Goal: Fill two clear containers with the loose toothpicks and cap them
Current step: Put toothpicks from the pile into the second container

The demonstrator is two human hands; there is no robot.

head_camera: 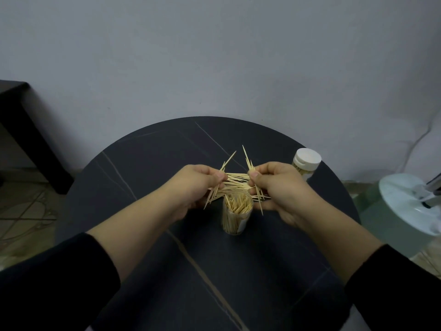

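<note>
The left hand (193, 185) pinches a small bundle of toothpicks (218, 181) between thumb and fingers, tips fanned up and down. The right hand (274, 187) pinches a second bundle (253, 177) the same way. Between and just below them stands an open clear container (236, 217), upright and packed with toothpicks. Behind it a loose pile of toothpicks (235, 181) lies on the dark round table (148, 177). A capped container (306, 163) stands at the table's far right.
</note>
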